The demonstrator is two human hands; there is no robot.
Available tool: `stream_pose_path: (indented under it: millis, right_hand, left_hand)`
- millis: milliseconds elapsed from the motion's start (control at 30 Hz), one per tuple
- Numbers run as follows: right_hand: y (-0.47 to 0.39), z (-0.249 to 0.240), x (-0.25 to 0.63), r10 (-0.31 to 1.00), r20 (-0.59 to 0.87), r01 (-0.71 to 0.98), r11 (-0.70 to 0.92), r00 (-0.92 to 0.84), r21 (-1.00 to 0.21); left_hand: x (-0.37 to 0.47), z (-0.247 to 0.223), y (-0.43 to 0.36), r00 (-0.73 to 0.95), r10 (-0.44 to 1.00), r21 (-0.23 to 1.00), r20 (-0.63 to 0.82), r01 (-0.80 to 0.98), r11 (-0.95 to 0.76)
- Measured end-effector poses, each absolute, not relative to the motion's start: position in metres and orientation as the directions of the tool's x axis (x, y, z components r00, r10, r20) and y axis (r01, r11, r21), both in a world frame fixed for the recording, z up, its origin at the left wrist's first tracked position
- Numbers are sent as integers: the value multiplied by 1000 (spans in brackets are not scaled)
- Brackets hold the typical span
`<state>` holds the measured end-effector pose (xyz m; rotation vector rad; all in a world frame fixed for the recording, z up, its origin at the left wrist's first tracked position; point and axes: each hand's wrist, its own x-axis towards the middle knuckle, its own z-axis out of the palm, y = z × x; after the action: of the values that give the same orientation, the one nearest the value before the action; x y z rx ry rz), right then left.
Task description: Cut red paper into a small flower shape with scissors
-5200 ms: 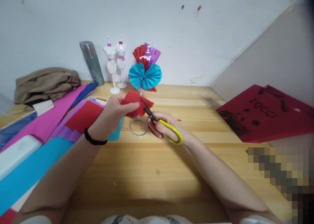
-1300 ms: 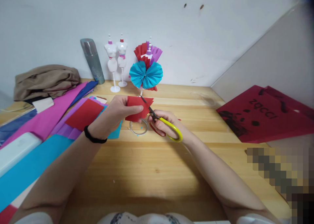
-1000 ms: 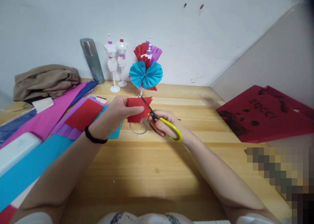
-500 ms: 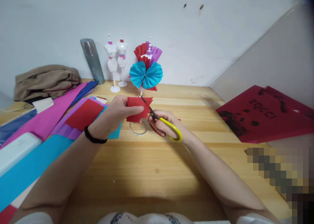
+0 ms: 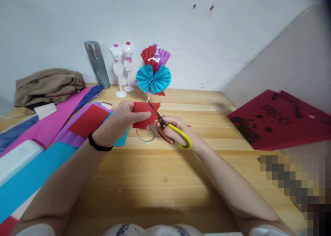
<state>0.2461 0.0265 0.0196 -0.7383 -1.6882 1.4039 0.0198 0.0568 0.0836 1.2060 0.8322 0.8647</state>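
My left hand pinches a square of red paper, thumb lying on top of it. The paper's right edge is jagged. My right hand is closed on yellow-handled scissors, whose dark blades sit at the right side of the paper, spread apart around it. Under the hands a roll of clear tape lies on the table. Just behind stands a mini dress form wearing a blue pleated paper skirt with red and purple paper fans above.
Two bare white dress forms and a thermos stand along the wall. At the left lie coloured paper sheets, a white case and a brown cloth. A red paper bag leans at the right.
Almost nothing differs. Both hands, the red paper and the scissors hold nearly the same position, and the view has shifted very slightly.
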Motion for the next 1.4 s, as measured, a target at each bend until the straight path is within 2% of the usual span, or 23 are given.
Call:
stream_pose_path:
  millis: [900, 1400]
  right_hand:
    - [28, 22, 249, 827, 209, -70, 203, -521, -977]
    - [28, 23, 250, 830, 205, -69, 199, -519, -978]
  left_hand:
    - [14, 83, 61, 487, 873, 994, -32, -76, 79]
    - [9, 84, 63, 458, 889, 999, -11, -40, 32]
